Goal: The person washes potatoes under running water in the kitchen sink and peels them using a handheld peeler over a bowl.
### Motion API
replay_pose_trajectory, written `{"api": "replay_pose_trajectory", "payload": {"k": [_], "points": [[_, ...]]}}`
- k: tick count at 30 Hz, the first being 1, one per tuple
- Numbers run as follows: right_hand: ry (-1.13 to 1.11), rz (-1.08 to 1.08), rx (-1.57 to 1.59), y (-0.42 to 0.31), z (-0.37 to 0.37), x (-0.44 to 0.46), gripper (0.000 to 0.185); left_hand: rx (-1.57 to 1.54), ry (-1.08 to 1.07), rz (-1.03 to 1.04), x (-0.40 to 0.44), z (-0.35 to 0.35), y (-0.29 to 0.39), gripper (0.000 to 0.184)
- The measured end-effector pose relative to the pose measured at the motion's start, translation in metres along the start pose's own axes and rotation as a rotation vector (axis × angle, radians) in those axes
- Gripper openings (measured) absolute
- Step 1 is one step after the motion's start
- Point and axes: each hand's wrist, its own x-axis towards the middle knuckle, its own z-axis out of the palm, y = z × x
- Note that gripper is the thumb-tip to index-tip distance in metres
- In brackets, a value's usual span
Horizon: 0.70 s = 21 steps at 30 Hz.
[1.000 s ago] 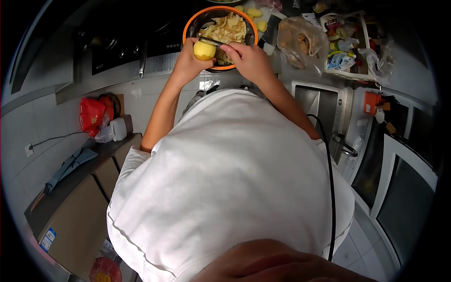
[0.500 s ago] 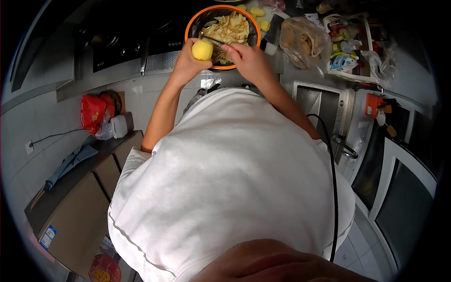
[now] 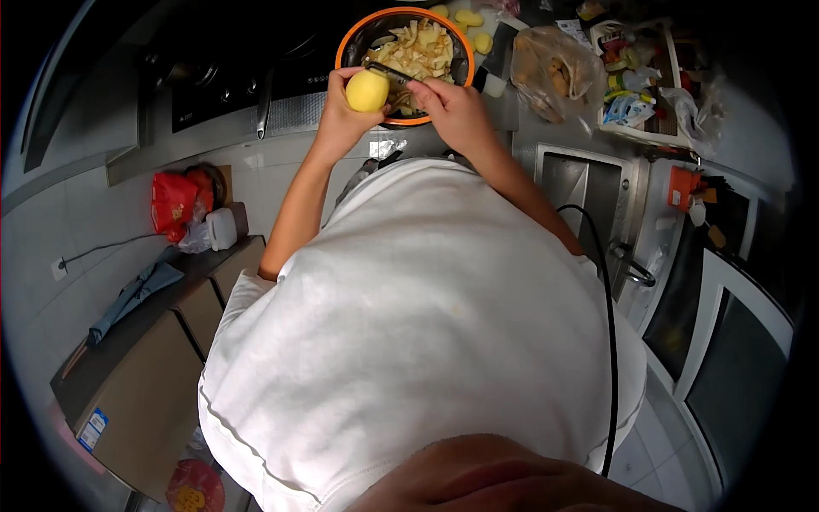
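Observation:
A peeled yellow potato (image 3: 368, 90) sits in my left hand (image 3: 341, 111), whose fingers are wrapped round it. My right hand (image 3: 456, 109) is closed on the handle of a dark peeler (image 3: 388, 72). The peeler's head lies at the potato's upper edge; whether it touches cannot be made out. Both hands are over the near side of a dark basin with an orange rim (image 3: 470, 61). Inside the basin is a heap of pale peelings (image 3: 418, 53).
Several peeled potatoes (image 3: 468, 18) lie behind the basin on the right. Further right are a clear plastic bag (image 3: 550, 68) with brown lumps inside and a white basket (image 3: 674, 64) of packets. A sink (image 3: 589, 183) is at right, a black stove (image 3: 230, 85) at left.
The peeler's head has shifted slightly up and left along the potato's upper edge. Both hands keep their hold, and the view has moved a little.

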Motion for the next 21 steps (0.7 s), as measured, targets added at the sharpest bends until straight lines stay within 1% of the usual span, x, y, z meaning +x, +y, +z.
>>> {"api": "replay_pose_trajectory", "payload": {"k": [1,3,4,5,6,7,8,9,10,11,12,14,15,17,18,19,21], "points": [[-0.001,0.001,0.0,0.0,-0.005,0.001,0.037,0.016,0.035,0.015,0.0,0.003,-0.001,0.068],[-0.005,0.249,-0.359,0.0,-0.017,0.008,0.039,0.033,0.076,0.035,0.0,0.003,-0.002,0.069],[0.021,0.296,-0.369,0.002,-0.022,0.009,0.04,0.009,0.062,0.04,-0.004,0.003,0.002,0.071],[0.022,0.298,-0.37,0.008,-0.025,0.008,0.04,-0.015,0.049,0.044,-0.005,0.004,0.006,0.072],[0.019,0.302,-0.299,0.015,-0.026,0.007,0.041,-0.016,0.049,0.043,-0.004,0.004,0.008,0.072],[0.014,0.306,-0.227,0.022,-0.024,0.006,0.041,-0.004,0.051,0.131,-0.001,0.004,0.009,0.072],[0.011,0.305,-0.227,0.029,-0.019,0.006,0.041,0.009,0.054,0.218,0.0,0.004,0.01,0.073],[-0.013,0.294,0.029,0.037,-0.014,0.007,0.04,0.009,0.057,0.217,0.003,0.003,0.01,0.073],[-0.035,0.281,0.284,0.03,-0.012,0.009,0.039,0.037,0.028,0.265,0.007,0.001,0.011,0.073],[-0.035,0.281,0.284,0.023,-0.009,0.011,0.039,0.066,-0.002,0.312,0.01,0.0,0.011,0.074],[-0.054,0.323,0.448,0.015,-0.006,0.013,0.037,0.067,-0.002,0.312,0.013,0.0,0.012,0.074],[-0.072,0.365,0.616,-0.006,-0.005,0.016,0.036,0.204,-0.03,0.441,0.017,0.0,0.014,0.073],[-0.15,0.464,0.715,-0.013,-0.006,0.016,0.038,0.204,-0.033,0.441,0.017,0.002,0.013,0.073],[-0.225,0.561,0.812,-0.018,-0.001,0.016,0.042,0.358,-0.011,0.444,0.018,0.007,0.006,0.074],[-0.193,0.553,0.82,-0.018,0.003,0.017,0.044,0.26,-0.097,0.431,0.019,0.009,0.001,0.085],[-0.163,0.534,0.842,-0.017,0.006,0.018,0.045,0.259,-0.098,0.433,0.017,0.013,0.008,0.085],[-0.105,0.493,0.885,-0.016,0.013,0.02,0.049,0.13,-0.131,0.307,0.012,0.025,0.025,0.104]]}}
